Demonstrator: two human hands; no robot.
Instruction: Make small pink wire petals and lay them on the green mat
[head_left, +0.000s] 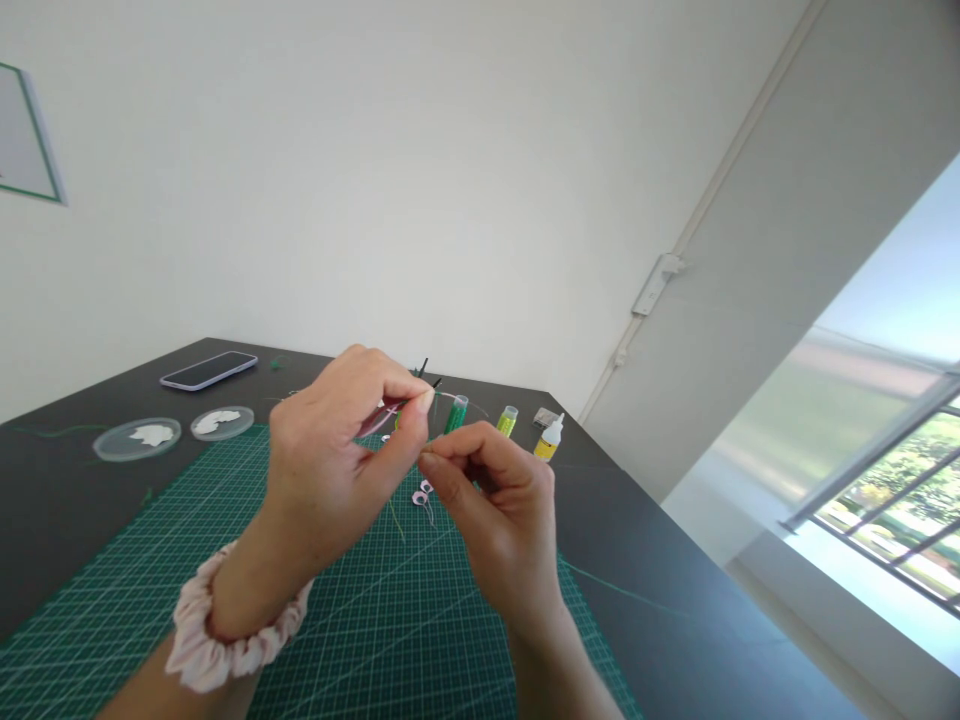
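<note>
My left hand (pixel 345 450) is raised over the cutting mat, thumb and forefinger pinched together. From the pinch a thin pale wire (pixel 454 396) runs out to the right. Something pink (pixel 381 418) shows behind the fingers; its kind is unclear, and dark tips rise just beyond the hand. Close beside it, my right hand (pixel 495 500) has thumb and forefinger pressed together; what they hold, if anything, is hidden. Below and between the hands, small pale pink loop-shaped pieces (pixel 421 497) with thin wire tails lie on the green cutting mat (pixel 360 620).
Behind the hands stand a green tube (pixel 456 414), a yellow-green tube (pixel 508 421) and a yellow-and-white glue bottle (pixel 549 438). At left lie two clear dishes (pixel 112 448) with white pieces and a phone (pixel 209 370). Loose green thread (pixel 622 584) crosses the black table (pixel 675 640).
</note>
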